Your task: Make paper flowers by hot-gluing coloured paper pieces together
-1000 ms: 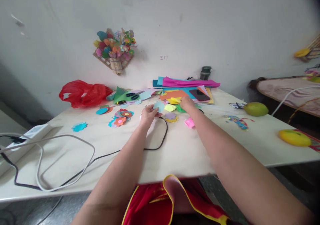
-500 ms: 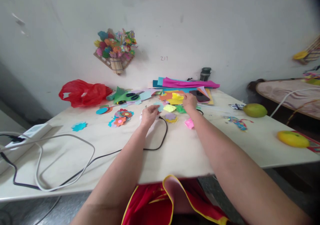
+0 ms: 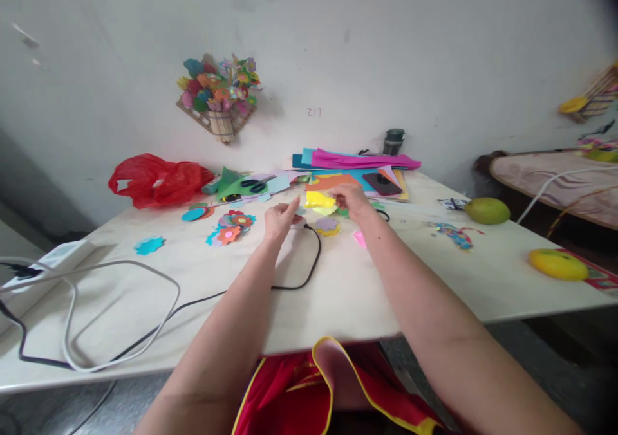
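Note:
My left hand [image 3: 281,220] is at mid-table with its fingers close together, pinching a light blue paper piece [image 3: 300,211] that is mostly hidden. Below it, a white object [image 3: 298,222] at the end of a black cable is partly covered. A crumpled bright yellow paper [image 3: 320,199] is held up by my right hand [image 3: 351,201], fingers closed on its right edge. Under that lie a pale yellow piece [image 3: 324,210] and a green piece [image 3: 342,213]. Nearer to me are a lilac and yellow paper flower [image 3: 327,225] and a pink piece [image 3: 360,238].
Paper flowers [image 3: 230,228], blue discs [image 3: 194,214], scissors [image 3: 255,183] and a red plastic bag [image 3: 157,181] lie to the left. A power strip [image 3: 53,264] and cables occupy the near left. A phone [image 3: 382,184] rests on coloured sheets. Mangoes [image 3: 487,210] sit at the right.
My right hand has brought the yellow paper left and slightly nearer, above the pale yellow piece. The left hand has turned more upright, and less of the light blue piece shows.

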Motion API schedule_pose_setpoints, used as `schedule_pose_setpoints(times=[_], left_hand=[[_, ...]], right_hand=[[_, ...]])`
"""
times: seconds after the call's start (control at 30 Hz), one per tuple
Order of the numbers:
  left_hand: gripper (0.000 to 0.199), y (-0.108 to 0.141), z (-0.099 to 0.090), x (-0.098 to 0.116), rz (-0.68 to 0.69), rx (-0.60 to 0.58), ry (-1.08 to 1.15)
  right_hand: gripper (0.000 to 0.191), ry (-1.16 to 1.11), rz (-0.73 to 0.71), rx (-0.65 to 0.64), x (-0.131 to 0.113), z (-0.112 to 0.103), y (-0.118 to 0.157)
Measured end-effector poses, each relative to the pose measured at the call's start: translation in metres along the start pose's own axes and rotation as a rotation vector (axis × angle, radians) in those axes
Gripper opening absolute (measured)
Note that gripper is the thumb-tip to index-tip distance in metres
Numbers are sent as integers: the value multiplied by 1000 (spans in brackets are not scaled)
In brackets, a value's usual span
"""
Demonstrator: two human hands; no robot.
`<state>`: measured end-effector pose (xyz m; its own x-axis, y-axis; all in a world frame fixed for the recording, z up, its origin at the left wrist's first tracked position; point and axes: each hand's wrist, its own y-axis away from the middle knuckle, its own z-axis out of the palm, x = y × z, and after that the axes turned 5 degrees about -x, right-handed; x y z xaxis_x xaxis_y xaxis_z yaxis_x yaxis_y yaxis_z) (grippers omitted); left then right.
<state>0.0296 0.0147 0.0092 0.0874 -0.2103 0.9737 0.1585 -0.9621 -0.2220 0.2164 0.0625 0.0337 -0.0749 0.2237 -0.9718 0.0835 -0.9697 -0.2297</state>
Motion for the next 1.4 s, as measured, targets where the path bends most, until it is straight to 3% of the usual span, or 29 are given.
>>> schedule_pose_setpoints(times=[0.1, 0.2, 0.3, 0.63, 1.0, 1.4], left_hand=[[45, 0, 1, 2, -82, -35, 86], [47, 0, 2, 2, -158, -149, 257], [45, 0, 1, -1, -149, -242, 365], [34, -2, 0, -3, -69, -91, 504], [39, 1, -1, -1, -124, -183, 393], [35, -4, -1, -8, -71, -150, 451]], right_hand=[[12, -52, -19, -113, -4, 4, 6], [12, -38, -17, -200, -6, 9, 11], [13, -14, -26, -238, -7, 14, 13], [29, 3, 111, -311, 1, 14, 12], [24, 122, 66, -197, 0, 19, 14], [23, 108, 78, -208, -3, 20, 16]])
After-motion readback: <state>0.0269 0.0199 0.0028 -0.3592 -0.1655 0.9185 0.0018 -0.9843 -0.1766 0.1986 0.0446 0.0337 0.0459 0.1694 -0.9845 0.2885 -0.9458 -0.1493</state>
